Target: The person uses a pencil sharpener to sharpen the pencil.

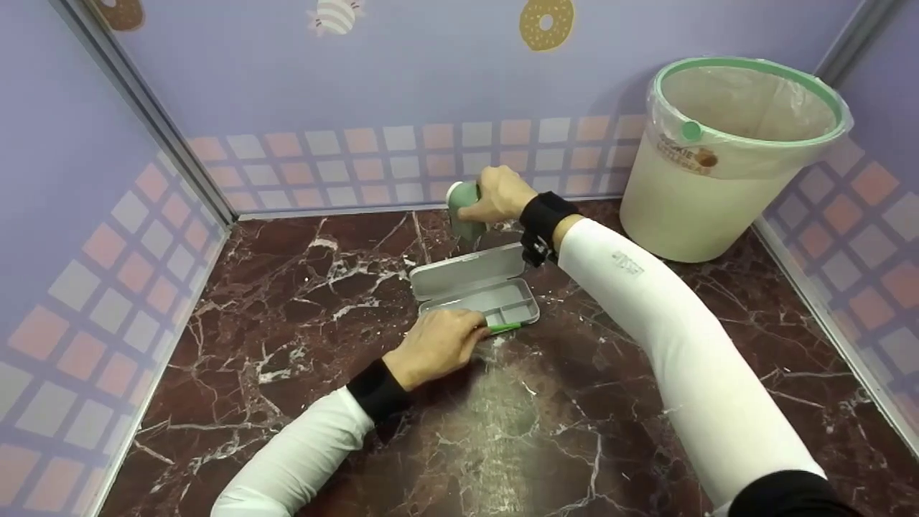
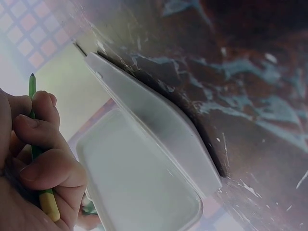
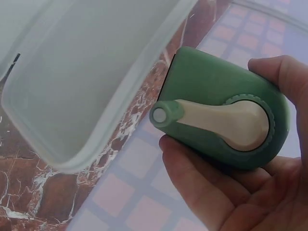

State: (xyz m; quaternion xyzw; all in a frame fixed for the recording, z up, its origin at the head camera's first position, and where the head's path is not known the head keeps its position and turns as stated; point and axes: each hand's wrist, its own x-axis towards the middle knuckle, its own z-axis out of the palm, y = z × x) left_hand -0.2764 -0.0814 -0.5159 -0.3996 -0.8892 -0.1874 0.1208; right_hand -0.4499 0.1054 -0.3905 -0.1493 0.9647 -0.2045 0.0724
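My left hand (image 1: 434, 346) pinches a green pencil (image 1: 505, 327) low in front of an open grey pencil case (image 1: 470, 269). The left wrist view shows the pencil's dark tip (image 2: 32, 77) beyond the fingers and its yellow end (image 2: 49, 206) in the palm. Behind the case, my right hand (image 1: 505, 194) grips a green crank pencil sharpener (image 3: 207, 77) off the table, fingers and thumb round its sides. The sharpener's cream handle (image 3: 207, 115) faces the right wrist camera. The case's lid (image 1: 467, 271) stands tilted back. Small dividers show in its tray; my left hand hides part of it.
A tall bin (image 1: 707, 194) with a green rim and a clear liner stands at the back right. Small pale specks lie on the dark marbled table (image 1: 287, 402) around the case. Patterned walls (image 1: 402, 86) enclose the back and both sides.
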